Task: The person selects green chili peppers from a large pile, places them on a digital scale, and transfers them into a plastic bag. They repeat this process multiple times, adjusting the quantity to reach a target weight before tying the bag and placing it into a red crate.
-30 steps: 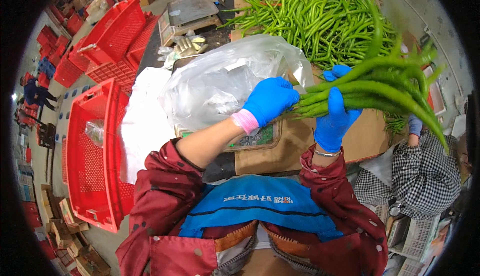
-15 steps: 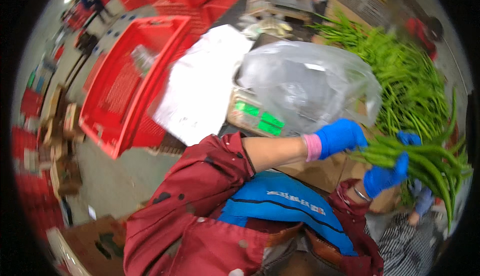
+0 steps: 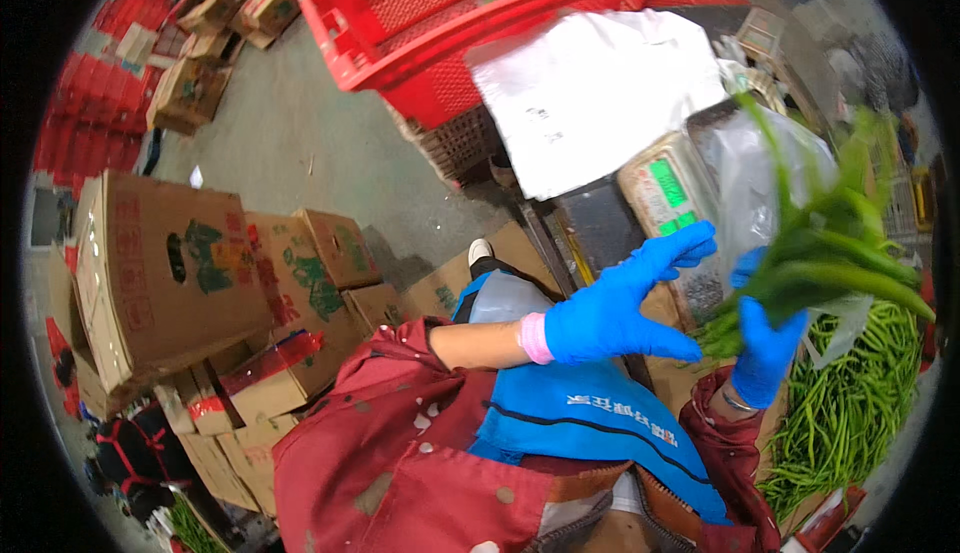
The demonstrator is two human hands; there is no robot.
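A bunch of long green peppers (image 3: 825, 253) is in my right hand (image 3: 768, 348), its blue-gloved fingers wrapped round the stem end. The pepper tips fan out up and to the right, somewhat blurred. My left hand (image 3: 620, 308), in a blue glove with a pink cuff, is open beside the stem end, thumb and fingers spread with nothing between them. Behind the bunch lies a clear plastic bag (image 3: 745, 198), partly hidden by the peppers. It rests on a scale (image 3: 650, 188) with green display panels. To the right of my right hand lies a large heap of green peppers (image 3: 850, 413).
A white sheet (image 3: 600, 93) lies beyond the scale, against a red plastic crate (image 3: 420, 73) with a clear packet inside. Cardboard boxes (image 3: 180, 283) are stacked on the left. Farther off on the floor stand more boxes (image 3: 190, 88) and red crates (image 3: 95, 103).
My view has swung left, bringing the box stack into sight. My left hand has come away from the stem end and spread its fingers. The right hand still holds the peppers, now turned more upward.
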